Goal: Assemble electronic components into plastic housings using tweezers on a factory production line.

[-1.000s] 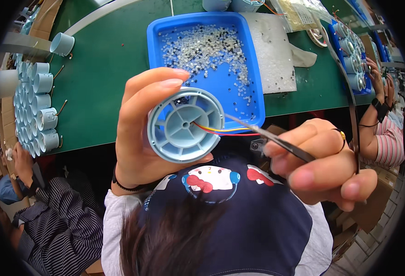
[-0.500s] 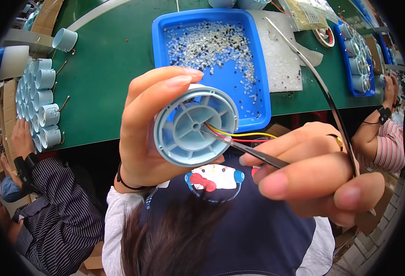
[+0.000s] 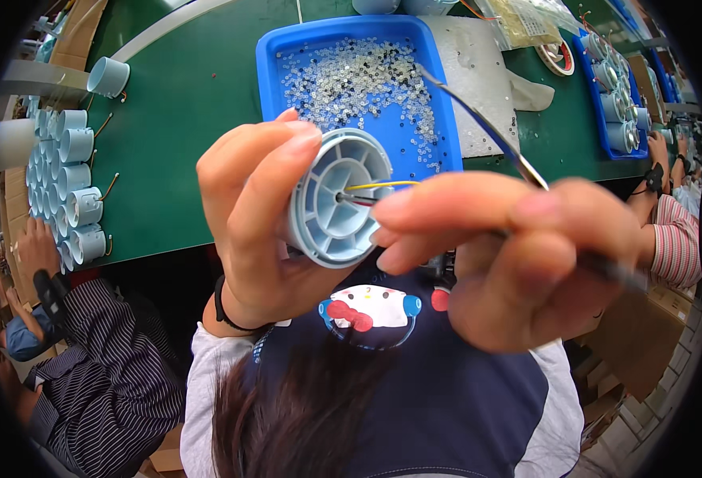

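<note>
My left hand (image 3: 247,211) is closed round a light blue, round plastic housing (image 3: 319,239), its spoked inner face turned right. A yellow wire (image 3: 383,186) runs from near the housing's hub to the fingertips of my right hand (image 3: 518,255). Beneath it a shorter red and dark strand shows at the hub. The right hand is closed and partly smeared by motion. From it rises a slim metal tool (image 3: 486,123) with a bent, pointed tip, above the blue tray (image 3: 265,80). My fingers hide where they grip the wire and the tool's middle.
Small clear and dark rings (image 3: 351,76) lie in the tray. Rows of blue housings (image 3: 72,175) stand at left, one housing (image 3: 109,76) apart. White foam (image 3: 474,95), a tape roll (image 3: 556,60) and another filled tray (image 3: 617,147) are at right. Other people's hands (image 3: 39,248) work at both sides.
The housing has turned and shifted slightly left in my left hand. My right hand has moved up and closer to it. A dark pointed tool seen inside the housing no longer shows clearly.
</note>
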A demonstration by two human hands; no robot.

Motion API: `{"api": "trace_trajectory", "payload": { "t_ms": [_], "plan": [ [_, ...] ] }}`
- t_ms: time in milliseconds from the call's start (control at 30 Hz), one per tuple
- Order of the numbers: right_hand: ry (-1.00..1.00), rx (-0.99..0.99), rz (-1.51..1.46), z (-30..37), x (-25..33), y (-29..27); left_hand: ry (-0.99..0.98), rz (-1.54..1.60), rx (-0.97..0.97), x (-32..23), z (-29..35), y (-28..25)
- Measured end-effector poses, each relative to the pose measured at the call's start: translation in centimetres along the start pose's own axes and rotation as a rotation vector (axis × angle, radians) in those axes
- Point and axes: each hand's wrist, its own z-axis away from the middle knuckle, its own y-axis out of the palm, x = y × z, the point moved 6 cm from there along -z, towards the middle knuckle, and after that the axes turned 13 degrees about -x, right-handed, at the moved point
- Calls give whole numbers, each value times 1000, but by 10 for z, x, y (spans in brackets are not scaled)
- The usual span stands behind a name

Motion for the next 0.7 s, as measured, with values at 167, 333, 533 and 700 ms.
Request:
{"api": "trace_trajectory", "payload": {
  "t_ms": [167,333,533,700],
  "plan": [
    [-18,-114,14,-10,-6,-21,142,-199,-40,-11,-8,1],
    [226,-233,-182,-20,-20,-35,217,-275,23,-18,-17,4],
    [301,-343,-400,-16,-30,-43,143,-236,104,-15,-15,4],
    [257,-429,-486,-16,-26,-54,0,66,-37,3,-5,-7]
  ]
}}
